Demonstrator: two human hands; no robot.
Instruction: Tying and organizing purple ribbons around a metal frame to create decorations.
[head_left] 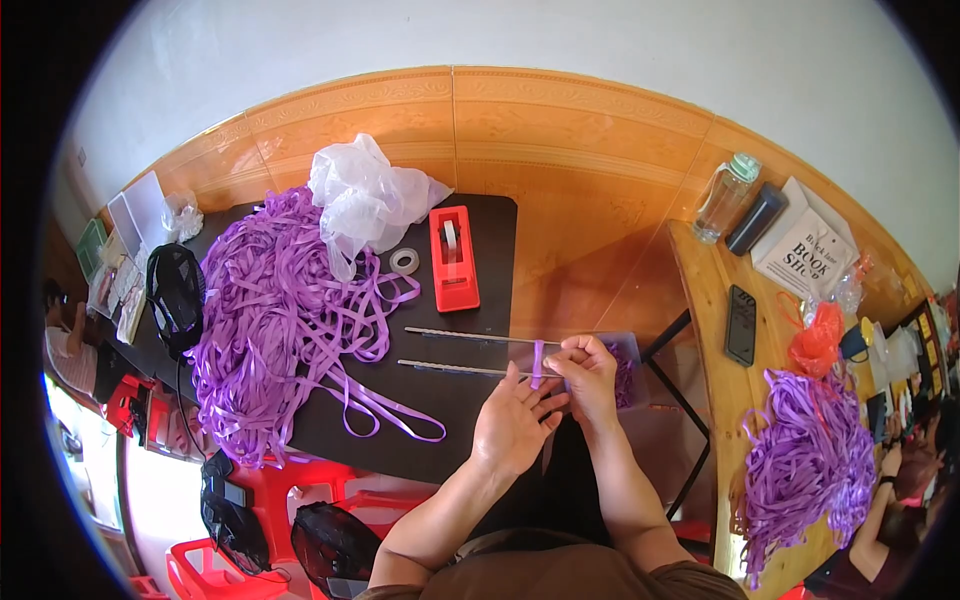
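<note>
Two thin metal rods (pixel 465 335) run side by side past the right edge of the dark table. A purple ribbon (pixel 537 362) is looped around both of them near their right ends. My right hand (pixel 588 378) is closed, thumb and fingers pinching at the ribbon beside the rod ends; its exact grip is partly hidden. Palm up, my left hand (pixel 512 420) lies just below the lower rod with its fingers apart, its fingertips close to the ribbon. Left of the rods, a big tangled heap of purple ribbon loops (pixel 265 330) covers much of the dark table (pixel 400 430).
Behind the rods stand a red tape dispenser (pixel 455 285), a tape roll (pixel 404 261) and a white plastic bag (pixel 365 200). A plastic bin (pixel 628 385) sits beyond my right hand. The wooden table (pixel 705 320) at right holds a phone (pixel 741 325), bottles and more ribbon (pixel 805 470).
</note>
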